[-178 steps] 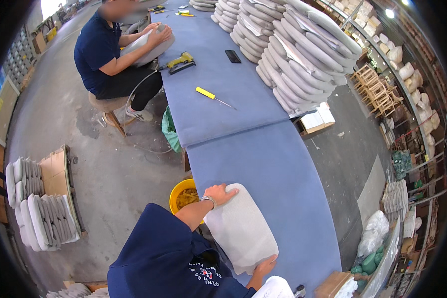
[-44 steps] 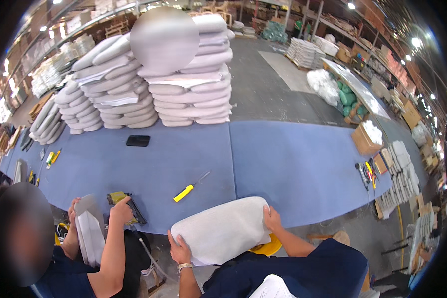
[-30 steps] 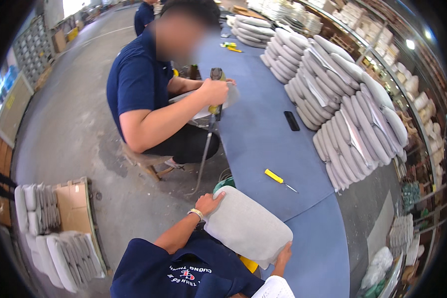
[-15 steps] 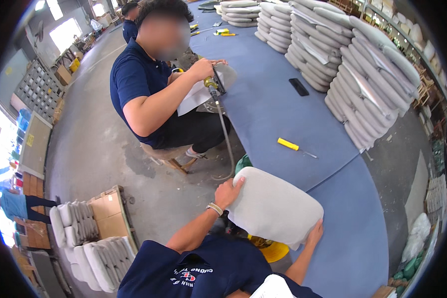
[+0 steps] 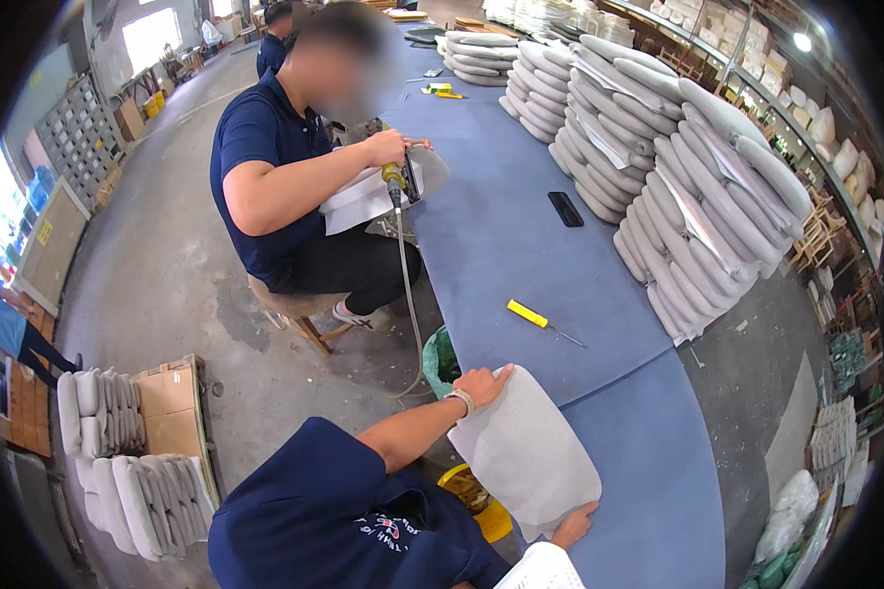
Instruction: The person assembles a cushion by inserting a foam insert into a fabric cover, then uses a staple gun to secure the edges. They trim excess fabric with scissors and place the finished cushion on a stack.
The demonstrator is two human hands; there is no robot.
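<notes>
**Grey pad (image 5: 532,454) held at both ends over the table's (image 5: 648,471) left edge**

Beyond the pad, a yellow-handled screwdriver (image 5: 528,313) lies on the blue table, with a black phone (image 5: 565,208) farther off. Tall stacks of grey cushions (image 5: 707,201) line the table's far right side. On the left, a seated co-worker (image 5: 285,167) in navy holds a nail gun (image 5: 394,177) against another pad (image 5: 359,196); its hose (image 5: 409,285) hangs toward a green bag (image 5: 440,355) beside the table. More cushions (image 5: 157,496) stand near a cardboard-lined pallet (image 5: 172,393) on the floor at left.

The pad and the person's shirt (image 5: 314,501) partly cover a yellow bucket (image 5: 497,522), whose contents are hard to make out. A white object (image 5: 543,569), cut off at the near edge, hides most of the right forearm.

The left hand (image 5: 483,386) grips the pad's far end, fingers over the corner; the right hand (image 5: 574,526) grips the near end. Fingertips beneath the pad are out of sight.
</notes>
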